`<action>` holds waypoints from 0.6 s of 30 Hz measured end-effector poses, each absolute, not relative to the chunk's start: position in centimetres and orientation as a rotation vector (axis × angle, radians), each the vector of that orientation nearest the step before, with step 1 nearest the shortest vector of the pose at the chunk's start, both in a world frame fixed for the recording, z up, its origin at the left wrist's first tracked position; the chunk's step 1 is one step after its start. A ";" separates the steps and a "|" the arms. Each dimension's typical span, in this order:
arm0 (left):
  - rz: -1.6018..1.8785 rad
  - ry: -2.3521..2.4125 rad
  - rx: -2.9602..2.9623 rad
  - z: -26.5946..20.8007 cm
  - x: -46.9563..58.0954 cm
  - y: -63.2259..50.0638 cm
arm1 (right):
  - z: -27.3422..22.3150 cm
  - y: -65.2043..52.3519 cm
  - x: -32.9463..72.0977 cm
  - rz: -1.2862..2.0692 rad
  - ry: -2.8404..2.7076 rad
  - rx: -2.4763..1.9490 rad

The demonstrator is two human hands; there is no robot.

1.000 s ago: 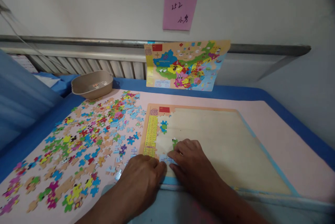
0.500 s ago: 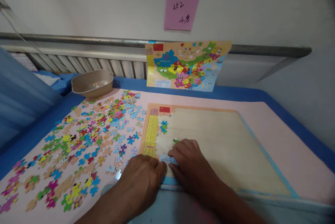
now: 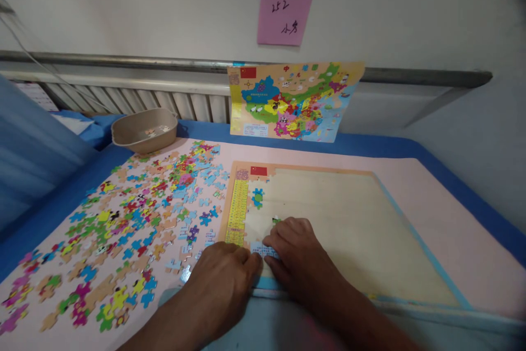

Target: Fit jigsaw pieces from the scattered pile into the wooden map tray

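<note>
The wooden puzzle board (image 3: 329,219) lies before me, its frame filled along the left with a yellow strip and a red flag. At its lower left corner my left hand (image 3: 228,271) rests with curled fingers, thumb at the edge of a light-blue puzzle piece with printed text (image 3: 258,248). What the left fingers hold, if anything, is hidden. My right hand (image 3: 298,252) closes its thumb and forefinger on the right side of that light-blue section. A green piece (image 3: 276,221) peeks out above my right knuckles. Further up sits a blue and green piece (image 3: 258,197).
Many loose puzzle pieces (image 3: 135,206) spread over the pink sheet to the left. A beige basin (image 3: 144,140) with a few pieces inside stands behind them. The printed map sheet (image 3: 287,104) leans upright against the metal rail (image 3: 411,76). A blue curtain (image 3: 36,143) hangs at left.
Both hands stay in practically the same place and grip. The view has shifted very slightly.
</note>
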State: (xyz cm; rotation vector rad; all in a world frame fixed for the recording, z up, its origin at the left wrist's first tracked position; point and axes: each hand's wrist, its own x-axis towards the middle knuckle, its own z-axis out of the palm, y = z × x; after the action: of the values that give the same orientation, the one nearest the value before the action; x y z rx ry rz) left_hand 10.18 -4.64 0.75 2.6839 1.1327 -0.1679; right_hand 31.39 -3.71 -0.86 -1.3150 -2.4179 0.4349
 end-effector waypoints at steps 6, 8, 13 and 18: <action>-0.118 1.157 2.690 0.6 9.8 -4.7 | -0.8 -3.8 31.4 0.433 -2.446 -1.316; -0.098 1.159 2.692 0.6 9.8 -4.6 | -0.9 -3.8 31.4 0.443 -2.445 -1.314; -0.056 1.150 2.712 0.4 9.7 -4.7 | -1.1 -3.8 31.5 0.467 -2.421 -1.318; 0.020 1.163 2.751 0.0 9.6 -4.7 | -1.0 -3.7 31.5 0.481 -2.424 -1.327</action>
State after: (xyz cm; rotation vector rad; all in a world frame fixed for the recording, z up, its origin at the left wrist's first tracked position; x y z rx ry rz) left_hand 9.62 -4.74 0.01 2.7508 1.1625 0.0200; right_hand 31.47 -3.71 -1.04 -1.3272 -2.4236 0.4807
